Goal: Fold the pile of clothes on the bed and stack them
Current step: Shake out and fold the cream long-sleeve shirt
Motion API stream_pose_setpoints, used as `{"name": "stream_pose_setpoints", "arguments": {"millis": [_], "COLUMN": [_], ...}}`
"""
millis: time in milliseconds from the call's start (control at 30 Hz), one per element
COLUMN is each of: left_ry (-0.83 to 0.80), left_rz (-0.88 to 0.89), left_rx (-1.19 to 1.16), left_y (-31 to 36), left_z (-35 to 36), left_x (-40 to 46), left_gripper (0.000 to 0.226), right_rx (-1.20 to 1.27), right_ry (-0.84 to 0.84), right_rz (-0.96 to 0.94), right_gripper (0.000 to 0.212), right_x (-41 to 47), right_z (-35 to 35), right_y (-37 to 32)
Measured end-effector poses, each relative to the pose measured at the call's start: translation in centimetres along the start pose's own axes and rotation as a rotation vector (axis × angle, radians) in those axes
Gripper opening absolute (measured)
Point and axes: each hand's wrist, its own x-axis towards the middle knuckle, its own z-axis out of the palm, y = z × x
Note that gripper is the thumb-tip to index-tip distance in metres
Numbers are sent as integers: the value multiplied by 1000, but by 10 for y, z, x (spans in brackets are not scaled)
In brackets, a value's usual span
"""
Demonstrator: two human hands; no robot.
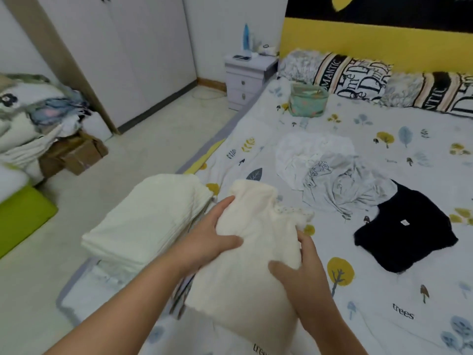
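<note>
- Two hands hold one folded cream top (245,254) at lower centre of the frame: our left hand (212,237) grips its left edge, thumb lying over the top face and fingers curled along the side, while our right hand (299,275) grips the right edge, thumb on top and fingers tucked out of sight beneath.
- We see its long axis running from the bottom of the frame up toward the collar, which points to upper centre.
- One stack (151,221) of folded cream clothes sits just left of the top, at the bed's edge; how many pieces it holds we cannot tell.
- We judge the coming move to be a carry leftward onto that stack, whose long axis tilts somewhat to the right of the top's, so a slight turn looks needed. Our left hand is the nearer one, almost touching the stack's right edge.
- Two garments lie unfolded on the bed (384,290): one crumpled grey-white heap (330,172) at centre right, possibly more than one piece, and one black top (404,226) just below and right of it, touching its edge.
- One green basket (308,103) stands near the pillows, upper centre.
</note>
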Motion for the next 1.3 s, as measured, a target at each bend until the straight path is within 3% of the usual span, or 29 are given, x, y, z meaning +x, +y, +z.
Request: {"name": "stream_pose_setpoints", "arguments": {"millis": [333, 667, 867, 1033, 1167, 1233, 1300], "left_ry": [78, 93, 169, 245, 342, 282, 206], "left_rz": [1, -133, -193, -132, -15, -37, -112], "left_rx": [-28, 14, 342, 419, 378, 520, 829], "left_y": [36, 0, -52, -75, -73, -74, -80], "left_z": [-121, -243, -255, -244, -252, -254, -252], "left_x": [-18, 37, 66, 73, 69, 64, 59], "left_gripper": [75, 74, 69, 57, 49, 47, 49], "right_rx": [21, 94, -108, -380, -172, -234, -456], "right_ry": [-87, -32, -9, -36, -34, -52, -50], "right_rz": [-23, 63, 194, 290, 253, 265, 267], "right_gripper": [60, 57, 67, 87, 80, 75, 70], "right_x": [4, 58, 79, 79, 71, 65, 61], "right_z": [97, 229, 273, 280, 270, 268, 270], "right_y": [-69, -72, -42, -37, -33, -28, -24]}}
